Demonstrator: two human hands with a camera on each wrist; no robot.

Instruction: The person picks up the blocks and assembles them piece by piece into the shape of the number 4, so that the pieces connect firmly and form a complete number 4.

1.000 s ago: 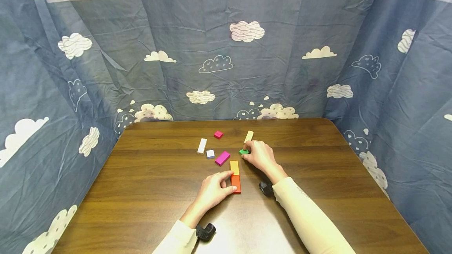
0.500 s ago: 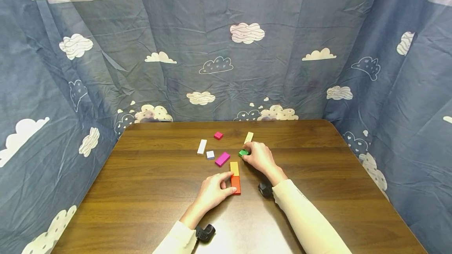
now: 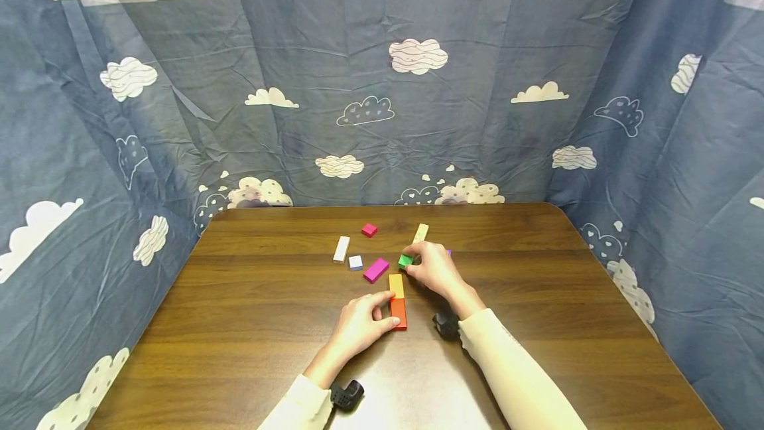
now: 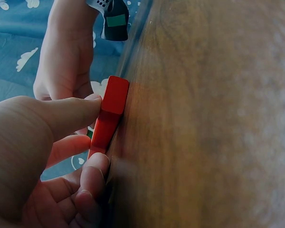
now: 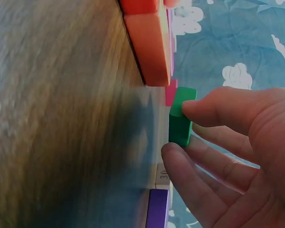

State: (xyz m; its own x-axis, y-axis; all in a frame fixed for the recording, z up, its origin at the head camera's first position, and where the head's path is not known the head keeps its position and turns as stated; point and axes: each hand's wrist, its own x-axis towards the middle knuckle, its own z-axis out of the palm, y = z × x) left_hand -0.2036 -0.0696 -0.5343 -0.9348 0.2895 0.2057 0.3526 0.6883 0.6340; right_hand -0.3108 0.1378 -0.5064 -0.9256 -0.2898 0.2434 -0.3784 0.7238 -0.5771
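Observation:
My left hand (image 3: 360, 322) lies beside two blocks set end to end, an orange block (image 3: 396, 286) farther off and a red block (image 3: 398, 314) nearer. Its thumb rests on the red block and its index fingertip touches near the joint; the other fingers are bent. My right hand (image 3: 438, 268) pinches a small green block (image 5: 180, 116) between thumb and fingers, just beyond the orange block and to its right. A magenta block (image 3: 376, 270) lies left of the green one. Partly behind the right hand are a cream block (image 3: 420, 232) and a purple block (image 5: 157, 209).
A white block (image 3: 341, 249), a small pale-blue-sided block (image 3: 355, 263) and a small crimson block (image 3: 369, 230) lie toward the back of the wooden table (image 3: 251, 324). A cloud-patterned curtain (image 3: 370, 144) hangs behind and beside the table.
My right hand has shifted slightly left with the green block, and the purple block's edge now shows behind it. The left hand has stayed on the row.

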